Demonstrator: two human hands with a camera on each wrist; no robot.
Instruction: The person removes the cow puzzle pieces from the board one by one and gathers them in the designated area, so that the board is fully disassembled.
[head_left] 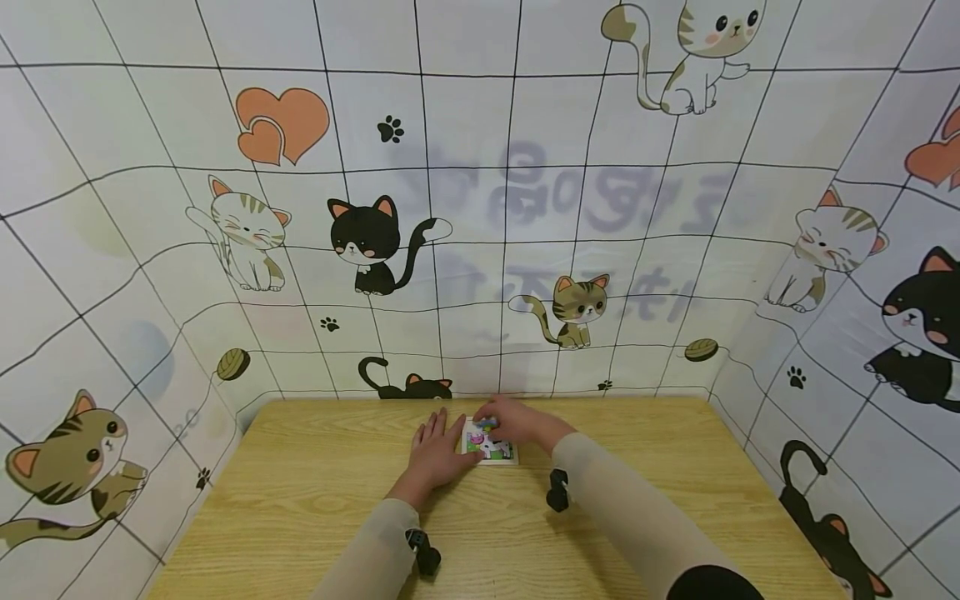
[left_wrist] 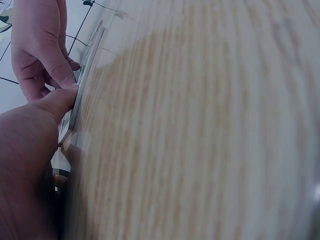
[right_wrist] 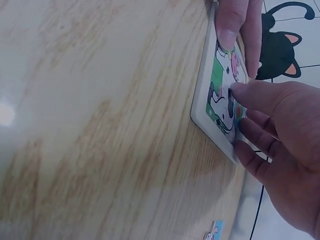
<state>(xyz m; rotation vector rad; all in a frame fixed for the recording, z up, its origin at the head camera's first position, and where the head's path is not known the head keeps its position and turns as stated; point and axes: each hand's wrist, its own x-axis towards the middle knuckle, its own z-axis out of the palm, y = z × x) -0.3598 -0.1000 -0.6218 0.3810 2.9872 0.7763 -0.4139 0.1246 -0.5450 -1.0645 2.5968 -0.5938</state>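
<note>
A small white-framed picture puzzle (head_left: 495, 463) lies on the table, showing a cow and pink and green patches. My left hand (head_left: 438, 454) rests on the wood at its left side, fingers spread straight and thumb on the frame's lower left. From above and to the right, my right hand (head_left: 519, 422) pinches a small colourful puzzle piece (head_left: 487, 423) over the upper left part. In the right wrist view, the thumb and fingertips (right_wrist: 239, 89) bend in close to the picture; the piece is mostly hidden there. Whether it touches the board I cannot tell.
The wooden table (head_left: 315, 500) runs back to a white cloth wall (head_left: 465, 342) printed with cats and grid lines. Near the bottom of the right wrist view, a small picture piece (right_wrist: 215, 230) lies on the table. Dark wrist cameras (head_left: 557, 490) hang from both sleeves.
</note>
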